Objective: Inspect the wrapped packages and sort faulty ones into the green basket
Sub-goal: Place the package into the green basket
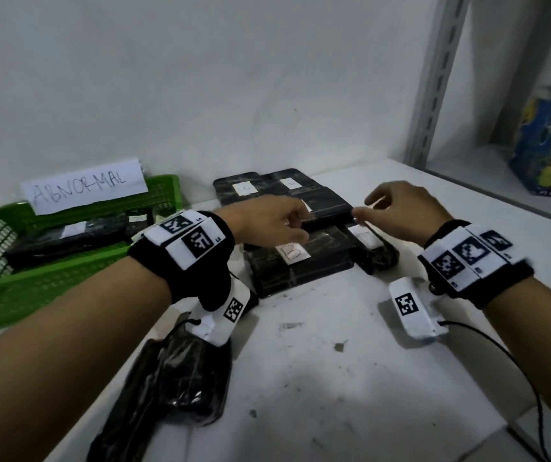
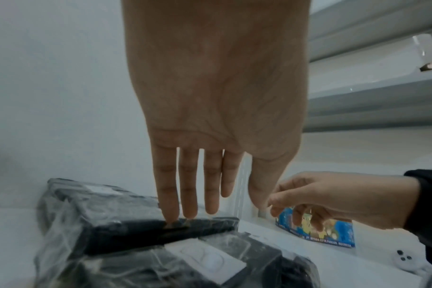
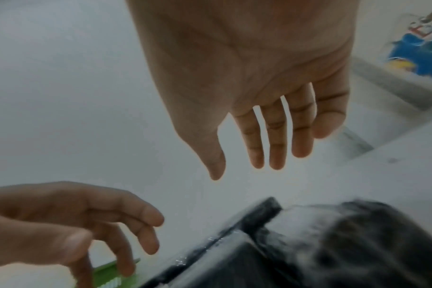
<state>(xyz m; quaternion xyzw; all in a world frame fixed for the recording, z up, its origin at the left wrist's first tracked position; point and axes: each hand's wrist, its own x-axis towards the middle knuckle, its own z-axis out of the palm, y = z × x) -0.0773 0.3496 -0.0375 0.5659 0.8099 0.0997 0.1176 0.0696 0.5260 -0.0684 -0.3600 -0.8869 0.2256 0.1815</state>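
1. We see the left hand (image 1: 267, 225) with fingers straight, its fingertips (image 2: 172, 218) touching the near edge of a raised black wrapped package (image 1: 327, 205) on top of the pile toward the back of the white shelf (image 1: 350, 361). The right hand (image 1: 404, 211) hovers just beside that package's right end, fingers loosely spread, holding nothing.
2. Risk, as we judge it: the film looks slick, so a one-sided lift could let the package slide off the pile.
3. Nudging it may also shove the B-labelled package (image 1: 297, 258) below it toward the shelf's front.
4. Motion blur means we could misjudge a fault in the wrap.
5. The packages are flat, dark, in glossy creased film with small white labels.
6. The green basket (image 1: 50, 271), marked ABNORMAL, sits at the shelf's left edge, already holding dark packages.
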